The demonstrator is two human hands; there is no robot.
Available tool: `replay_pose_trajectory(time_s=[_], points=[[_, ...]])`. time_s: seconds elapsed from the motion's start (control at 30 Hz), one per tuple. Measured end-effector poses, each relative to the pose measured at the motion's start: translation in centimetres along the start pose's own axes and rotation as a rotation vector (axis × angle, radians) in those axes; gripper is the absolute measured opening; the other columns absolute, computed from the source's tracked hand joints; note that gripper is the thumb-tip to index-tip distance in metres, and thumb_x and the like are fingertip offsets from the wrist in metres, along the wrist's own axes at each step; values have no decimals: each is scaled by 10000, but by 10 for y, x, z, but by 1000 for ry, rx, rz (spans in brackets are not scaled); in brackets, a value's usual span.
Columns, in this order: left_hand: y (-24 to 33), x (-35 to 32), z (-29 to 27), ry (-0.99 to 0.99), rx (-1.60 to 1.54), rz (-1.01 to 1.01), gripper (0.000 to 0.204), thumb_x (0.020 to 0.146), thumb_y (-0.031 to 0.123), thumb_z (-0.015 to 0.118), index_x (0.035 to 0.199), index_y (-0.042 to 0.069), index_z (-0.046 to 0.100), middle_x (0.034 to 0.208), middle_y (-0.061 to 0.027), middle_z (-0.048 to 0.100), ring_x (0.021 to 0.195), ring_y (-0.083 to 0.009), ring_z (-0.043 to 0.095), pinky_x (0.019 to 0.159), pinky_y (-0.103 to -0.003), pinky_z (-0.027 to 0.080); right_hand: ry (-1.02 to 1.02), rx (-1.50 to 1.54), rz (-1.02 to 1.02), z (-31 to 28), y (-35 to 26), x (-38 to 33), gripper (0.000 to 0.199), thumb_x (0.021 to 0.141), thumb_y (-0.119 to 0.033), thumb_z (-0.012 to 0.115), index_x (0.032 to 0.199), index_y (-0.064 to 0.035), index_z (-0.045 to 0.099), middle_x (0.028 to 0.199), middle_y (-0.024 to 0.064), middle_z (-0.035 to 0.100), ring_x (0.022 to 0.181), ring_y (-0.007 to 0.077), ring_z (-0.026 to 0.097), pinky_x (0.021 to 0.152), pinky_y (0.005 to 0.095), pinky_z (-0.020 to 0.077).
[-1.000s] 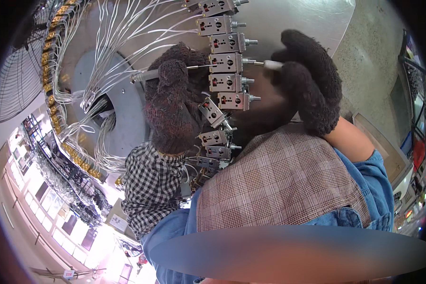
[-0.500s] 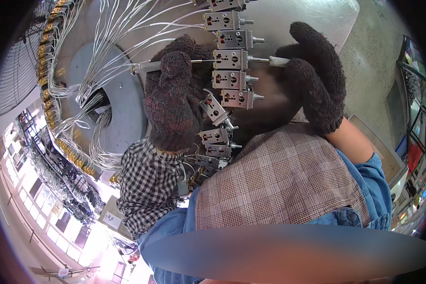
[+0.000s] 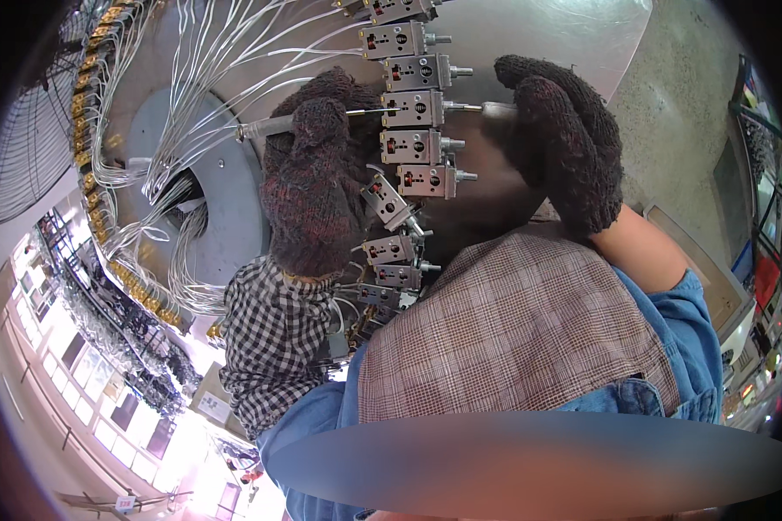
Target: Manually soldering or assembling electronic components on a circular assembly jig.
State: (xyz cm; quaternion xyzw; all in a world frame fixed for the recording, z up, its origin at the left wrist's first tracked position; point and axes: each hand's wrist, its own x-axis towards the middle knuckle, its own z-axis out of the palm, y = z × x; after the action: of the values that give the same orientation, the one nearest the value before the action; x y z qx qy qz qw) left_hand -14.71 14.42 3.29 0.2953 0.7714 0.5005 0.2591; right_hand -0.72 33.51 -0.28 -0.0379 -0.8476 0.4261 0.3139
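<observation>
Dark knit gloves cover both hands. My left hand (image 3: 317,187) is closed around a slim screwdriver (image 3: 269,127) with a translucent handle. Its thin shaft reaches the left side of a small boxy metal control unit (image 3: 413,108), where the exact tip contact is too small to make out. On the unit's right, a pale cylindrical piece (image 3: 499,110) sits at the end of its spindle. The fingers of my right hand (image 3: 573,148) close on that piece, partly hiding it. Similar metal units (image 3: 411,147) stand in a row above and below, spindles pointing right.
White wires (image 3: 222,52) run from the units toward a grey disc (image 3: 235,187) with a central hole. Brass-coloured terminals (image 3: 82,130) line the curved rim of the metal table (image 3: 530,35). One unit (image 3: 387,201) in the row sits tilted.
My right hand's fingers have turned and folded closer together around the pale piece. The left hand keeps its grip on the screwdriver. The whole scene has shifted slightly left in the picture.
</observation>
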Motion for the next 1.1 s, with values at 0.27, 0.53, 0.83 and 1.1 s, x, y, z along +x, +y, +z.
replay_pose_trajectory(time_s=[0.27, 0.53, 0.83, 1.1], points=[[14, -1, 10, 84, -841, -257, 328, 916, 214, 403, 1151, -11, 437, 997, -140, 579, 795, -159, 609, 608, -226, 518, -25, 581, 928, -13, -39, 26, 325, 873, -269, 504, 1110, -47, 531, 725, 58, 569, 572, 88, 536, 473, 215, 429], [24, 1, 11, 98, -976, -330, 355, 894, 262, 458, 1118, -12, 451, 969, -167, 576, 835, -248, 608, 668, -336, 545, -56, 447, 564, -17, -29, 12, 373, 878, -231, 501, 1214, -81, 441, 809, 50, 566, 665, 83, 527, 557, 224, 454], [24, 1, 10, 110, -997, -347, 334, 894, 249, 457, 1102, -12, 461, 998, -167, 562, 892, -257, 589, 713, -361, 539, -84, 401, 563, -18, -32, 16, 349, 868, -163, 513, 1201, -76, 455, 771, 46, 563, 636, 84, 526, 533, 206, 437], [17, 4, 10, -26, -1108, -312, 324, 893, 240, 447, 1108, -2, 450, 1006, -181, 555, 909, -269, 585, 715, -369, 540, -60, 404, 547, -18, -30, 12, 379, 846, -181, 551, 1197, -68, 462, 774, 40, 572, 630, 84, 534, 536, 216, 441]])
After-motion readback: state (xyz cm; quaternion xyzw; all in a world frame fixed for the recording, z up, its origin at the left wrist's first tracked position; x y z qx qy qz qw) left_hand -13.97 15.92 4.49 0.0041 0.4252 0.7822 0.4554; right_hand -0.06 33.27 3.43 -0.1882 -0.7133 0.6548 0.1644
